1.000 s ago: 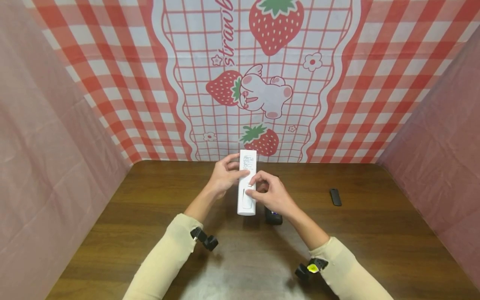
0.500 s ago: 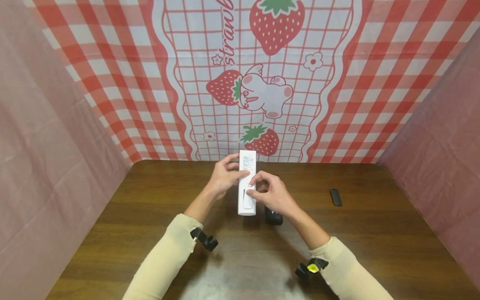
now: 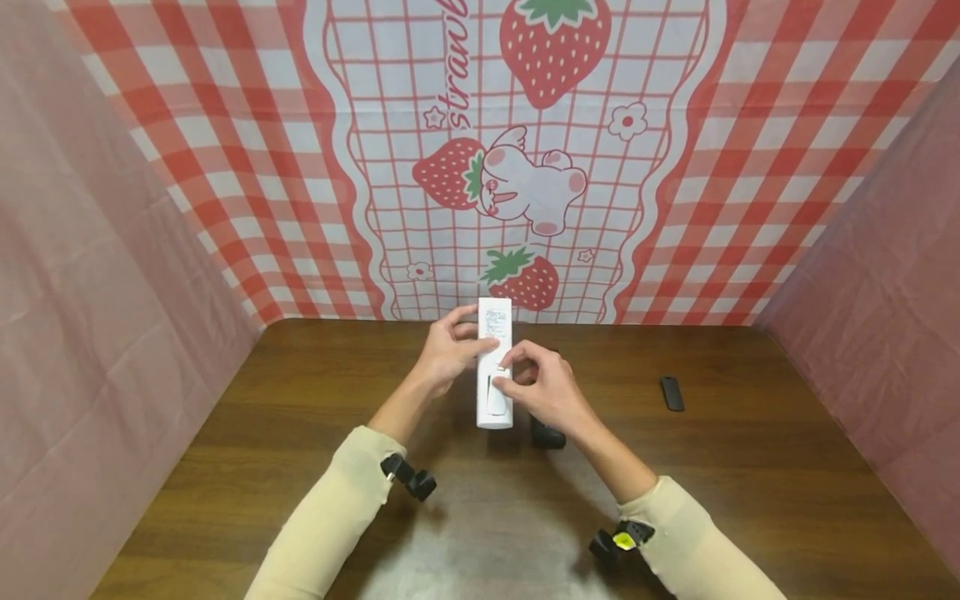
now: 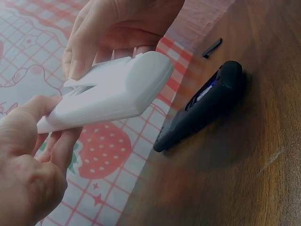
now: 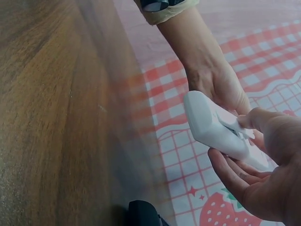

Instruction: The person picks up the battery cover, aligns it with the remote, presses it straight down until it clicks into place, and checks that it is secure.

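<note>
A white remote control (image 3: 493, 325) is held above the table, its printed back turned up. My left hand (image 3: 444, 354) grips its left side, thumb across the back and fingers beneath. With thumb and forefinger, my right hand (image 3: 551, 387) pinches the white battery cover (image 3: 497, 402) near its upper end. In the left wrist view that cover (image 4: 106, 73) is tilted up, with a gap under its raised end. The compartment's inside is mostly hidden. Behind my right hand a black remote control (image 3: 549, 435) lies on the table; the left wrist view shows its battery compartment uncovered.
To the right on the wooden table (image 3: 247, 467) lies a small black cover (image 3: 672, 394). A red-and-white strawberry cloth (image 3: 525, 192) hangs at the back, with pink cloth (image 3: 877, 275) on both sides.
The battery cover stands slightly more askew, and the gap along its left edge looks wider than one second ago. Both hands have stayed almost in place.
</note>
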A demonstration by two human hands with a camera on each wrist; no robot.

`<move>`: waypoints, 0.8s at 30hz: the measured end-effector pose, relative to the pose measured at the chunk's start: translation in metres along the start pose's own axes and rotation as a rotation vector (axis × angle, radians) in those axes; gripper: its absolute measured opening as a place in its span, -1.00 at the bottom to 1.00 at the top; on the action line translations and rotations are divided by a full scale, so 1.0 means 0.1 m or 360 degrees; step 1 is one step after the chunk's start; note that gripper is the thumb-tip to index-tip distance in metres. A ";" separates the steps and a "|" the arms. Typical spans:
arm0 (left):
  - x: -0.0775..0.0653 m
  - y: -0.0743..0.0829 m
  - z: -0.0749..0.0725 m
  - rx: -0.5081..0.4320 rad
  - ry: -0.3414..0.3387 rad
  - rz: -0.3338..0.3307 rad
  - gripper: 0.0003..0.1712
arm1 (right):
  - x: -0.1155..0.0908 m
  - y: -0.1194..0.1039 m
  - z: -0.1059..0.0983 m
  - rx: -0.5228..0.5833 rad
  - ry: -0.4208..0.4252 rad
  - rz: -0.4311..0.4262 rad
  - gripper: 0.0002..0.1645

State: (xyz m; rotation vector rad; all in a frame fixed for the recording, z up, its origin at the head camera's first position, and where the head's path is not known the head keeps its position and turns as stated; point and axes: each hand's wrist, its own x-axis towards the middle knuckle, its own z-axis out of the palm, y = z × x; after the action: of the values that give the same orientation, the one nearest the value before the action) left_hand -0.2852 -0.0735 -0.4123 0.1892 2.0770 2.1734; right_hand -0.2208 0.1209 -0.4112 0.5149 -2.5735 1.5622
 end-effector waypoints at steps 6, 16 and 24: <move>0.00 0.02 -0.02 0.0004 0.0006 -0.0012 -0.15 | 0.01 -0.01 -0.01 -0.0002 -0.0044 -0.0036 -0.74; 0.00 0.03 -0.03 0.0024 0.0011 -0.0002 -0.13 | 0.03 0.02 -0.01 0.0026 -0.0086 -0.0088 -0.74; -0.01 0.03 -0.02 0.0007 0.0022 -0.0004 -0.14 | 0.04 0.04 0.02 0.0048 -0.0046 -0.0062 -0.67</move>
State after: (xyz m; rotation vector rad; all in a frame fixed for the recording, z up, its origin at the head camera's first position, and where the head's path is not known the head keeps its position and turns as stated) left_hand -0.2849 -0.0762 -0.4096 0.1726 2.0882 2.1753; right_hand -0.2253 0.1198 -0.4148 0.5907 -2.5485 1.5947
